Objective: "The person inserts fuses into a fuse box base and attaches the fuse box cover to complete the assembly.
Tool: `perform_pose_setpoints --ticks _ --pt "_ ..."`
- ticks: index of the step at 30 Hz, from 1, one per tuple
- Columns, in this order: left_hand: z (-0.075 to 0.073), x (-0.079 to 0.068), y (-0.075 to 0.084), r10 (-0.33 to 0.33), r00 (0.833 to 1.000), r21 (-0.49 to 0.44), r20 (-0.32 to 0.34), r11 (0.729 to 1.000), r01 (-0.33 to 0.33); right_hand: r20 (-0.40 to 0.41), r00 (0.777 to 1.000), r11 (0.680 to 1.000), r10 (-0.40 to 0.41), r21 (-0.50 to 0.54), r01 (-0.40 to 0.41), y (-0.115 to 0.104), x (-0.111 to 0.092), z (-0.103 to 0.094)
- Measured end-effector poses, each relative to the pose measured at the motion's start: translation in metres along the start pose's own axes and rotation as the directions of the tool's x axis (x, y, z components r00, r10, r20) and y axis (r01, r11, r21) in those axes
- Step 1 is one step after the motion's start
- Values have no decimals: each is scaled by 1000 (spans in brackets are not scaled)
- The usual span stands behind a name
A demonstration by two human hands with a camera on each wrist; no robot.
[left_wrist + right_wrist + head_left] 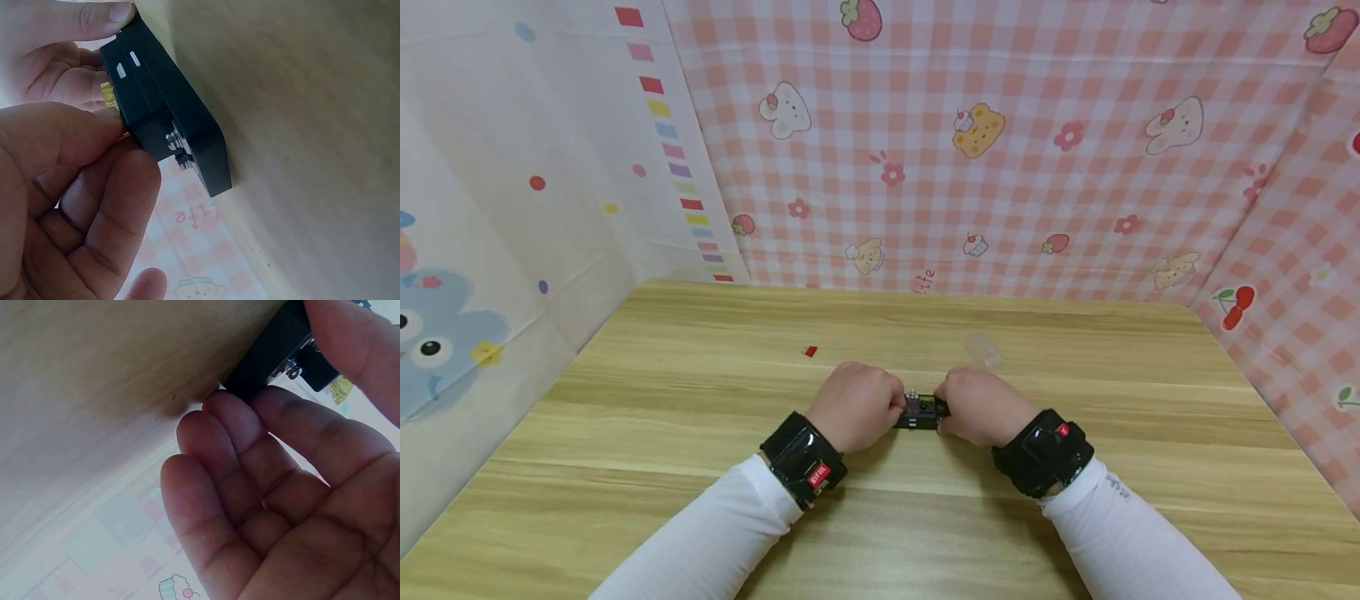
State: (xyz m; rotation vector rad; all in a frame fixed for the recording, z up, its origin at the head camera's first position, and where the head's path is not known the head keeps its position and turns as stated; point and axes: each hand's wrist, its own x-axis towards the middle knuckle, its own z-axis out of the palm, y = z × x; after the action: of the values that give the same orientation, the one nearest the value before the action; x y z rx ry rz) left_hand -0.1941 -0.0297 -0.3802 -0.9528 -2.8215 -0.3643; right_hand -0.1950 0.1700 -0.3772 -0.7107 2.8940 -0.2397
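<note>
A small black block on a black base (917,422) is between both hands, close over the wooden table. Metal screw-like parts show at the block's end in the left wrist view, and a yellow piece (109,95) shows at its top. My left hand (859,406) pinches the block's upper part between thumb and index finger. From the right, my right hand (985,406) grips the base (265,359), thumb on one side and fingers on the other. Whatever lies directly under the left fingertips is hidden.
Farther back on the wooden table (700,500) lie a small red and white piece (809,351), left of the hands, and a clear plastic piece (982,350), beyond the right hand. A pink checked cloth (1037,192) hangs at the back, with a white patterned cloth (490,150) at left.
</note>
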Motion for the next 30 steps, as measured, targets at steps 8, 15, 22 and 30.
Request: perform_pose_setpoints --ticks 8,15,22,30 --pt "0 0 1 -3 1000 -3 -4 1000 3 -4 1000 1000 -8 -7 8 0 -1 0" --pt "-1 0 2 -4 1000 5 -10 1000 4 -2 1000 1000 -6 -3 6 1 0 0" --pt "0 0 1 3 1000 10 -2 1000 -3 -6 1000 1000 -7 -8 7 1 0 0" --pt "-1 -1 2 15 1000 23 -7 1000 -15 4 1000 1000 3 6 -3 0 0 -1"
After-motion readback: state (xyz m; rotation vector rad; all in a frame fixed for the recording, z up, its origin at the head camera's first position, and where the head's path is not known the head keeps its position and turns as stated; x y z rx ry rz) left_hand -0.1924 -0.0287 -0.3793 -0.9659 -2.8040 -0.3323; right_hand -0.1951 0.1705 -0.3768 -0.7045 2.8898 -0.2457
